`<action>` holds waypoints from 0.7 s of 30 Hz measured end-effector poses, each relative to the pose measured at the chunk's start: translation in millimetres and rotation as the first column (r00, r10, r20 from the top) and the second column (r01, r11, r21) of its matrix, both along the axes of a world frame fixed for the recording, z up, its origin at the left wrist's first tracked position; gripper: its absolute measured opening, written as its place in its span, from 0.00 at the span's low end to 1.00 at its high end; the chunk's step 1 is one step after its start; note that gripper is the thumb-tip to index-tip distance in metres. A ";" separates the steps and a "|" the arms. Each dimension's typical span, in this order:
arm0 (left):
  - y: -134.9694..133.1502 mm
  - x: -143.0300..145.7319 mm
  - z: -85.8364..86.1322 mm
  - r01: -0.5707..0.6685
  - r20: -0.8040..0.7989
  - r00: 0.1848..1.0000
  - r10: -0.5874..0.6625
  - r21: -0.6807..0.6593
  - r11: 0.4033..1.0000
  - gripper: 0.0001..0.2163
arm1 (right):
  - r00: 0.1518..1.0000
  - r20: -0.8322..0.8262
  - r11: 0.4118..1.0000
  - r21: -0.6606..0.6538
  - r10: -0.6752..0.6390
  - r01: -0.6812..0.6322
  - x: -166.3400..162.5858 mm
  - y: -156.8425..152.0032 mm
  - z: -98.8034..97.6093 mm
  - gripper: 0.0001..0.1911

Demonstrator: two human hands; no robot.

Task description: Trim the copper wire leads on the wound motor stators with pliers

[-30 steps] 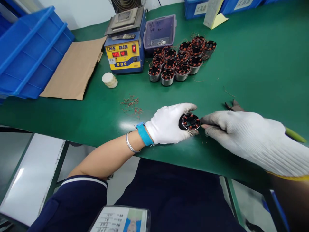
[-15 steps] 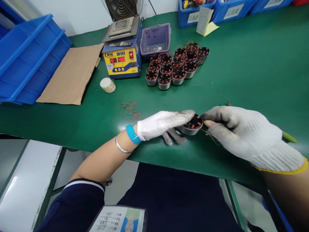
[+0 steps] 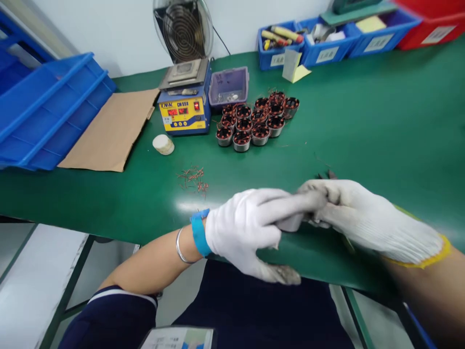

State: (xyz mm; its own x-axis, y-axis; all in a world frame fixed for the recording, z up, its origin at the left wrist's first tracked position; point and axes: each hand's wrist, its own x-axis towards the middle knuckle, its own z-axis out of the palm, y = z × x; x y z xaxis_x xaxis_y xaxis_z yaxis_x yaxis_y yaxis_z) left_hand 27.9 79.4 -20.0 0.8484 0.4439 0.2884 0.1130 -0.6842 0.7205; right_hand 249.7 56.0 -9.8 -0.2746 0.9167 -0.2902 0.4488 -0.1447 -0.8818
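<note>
My left hand (image 3: 250, 230), in a white glove with dirty fingertips, lies over a silver-rimmed coil ring (image 3: 289, 224). Its fingers are stretched to the right and its thumb is spread low, apart from the ring. Only a blurred part of the ring's metal side shows; the coils are hidden. Against the ring's right side, my right hand (image 3: 348, 208) has its gloved fingers closed in a pinch. What they pinch is hidden. A hand tool with dark tips (image 3: 328, 175) and green handles is partly covered by the right hand.
Several copper-wound coil rings (image 3: 250, 123) stand grouped behind my hands. Wire scraps (image 3: 194, 178) lie left of them, near a white round block (image 3: 163, 144). Farther back are a yellow-blue heating unit (image 3: 184, 114), a purple bin (image 3: 228, 87) and blue tool boxes (image 3: 327, 55). Cardboard (image 3: 109, 131) lies left.
My left hand has turned palm down over the coil ring, its thumb swinging out toward me. My right hand has closed in against the ring. The view has tilted up slightly.
</note>
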 end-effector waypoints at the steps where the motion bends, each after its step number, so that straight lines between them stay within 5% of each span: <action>1: -0.7 1.9 0.5 -0.065 0.024 0.998 0.065 0.006 0.998 0.23 | 0.999 -0.032 1.000 -0.001 0.003 -0.003 0.0 -1.0 2.0 0.27; 3: -0.6 5.7 1.6 -0.352 0.072 0.927 0.368 -0.170 0.920 0.24 | 0.999 -0.052 1.000 0.011 -0.013 0.013 0.0 -3.3 4.6 0.26; 5: 2.0 7.9 2.1 -0.468 -0.052 0.848 0.527 -0.540 0.700 0.25 | 0.998 -0.020 0.996 0.060 -0.059 0.061 -0.3 -5.4 5.5 0.23; 8: 7.6 8.1 0.7 -0.228 -0.204 0.973 0.109 -0.932 0.283 0.34 | 0.993 0.061 0.985 0.142 -0.104 0.094 -1.5 -7.4 5.0 0.19; 10: 9.6 6.9 -1.1 -0.143 -0.145 0.989 -0.001 -0.977 0.158 0.33 | 0.988 0.128 0.986 0.154 -0.085 0.065 -3.0 -7.4 4.6 0.17; 12: 9.3 5.1 -1.6 -0.109 -0.078 0.987 0.142 -0.966 0.234 0.33 | 0.980 0.190 0.989 0.148 -0.054 0.026 -4.6 -6.6 4.3 0.16; 16: 4.9 0.5 3.0 -0.162 0.030 0.968 0.249 -0.681 0.714 0.31 | 0.992 0.127 0.997 0.082 -0.026 0.016 -7.7 -3.9 5.4 0.17; 19: -0.5 -0.5 5.2 -0.171 0.020 0.979 0.201 -0.444 0.880 0.14 | 1.000 -0.001 1.000 0.015 0.010 -0.009 -8.8 -4.4 8.9 0.19; 21: -4.1 0.6 3.4 -0.102 0.026 0.993 0.113 -0.264 0.959 0.12 | 0.999 0.000 0.999 0.032 0.032 -0.032 -8.4 -6.8 11.5 0.20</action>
State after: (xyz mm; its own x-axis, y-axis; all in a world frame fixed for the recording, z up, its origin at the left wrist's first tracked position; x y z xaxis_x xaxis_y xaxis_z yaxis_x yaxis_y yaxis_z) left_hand 28.5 75.3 -16.7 0.7818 0.5961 0.1828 0.1429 -0.4567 0.8781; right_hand 241.3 49.2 1.7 -0.3044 0.9161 -0.2609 0.4527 -0.1019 -0.8858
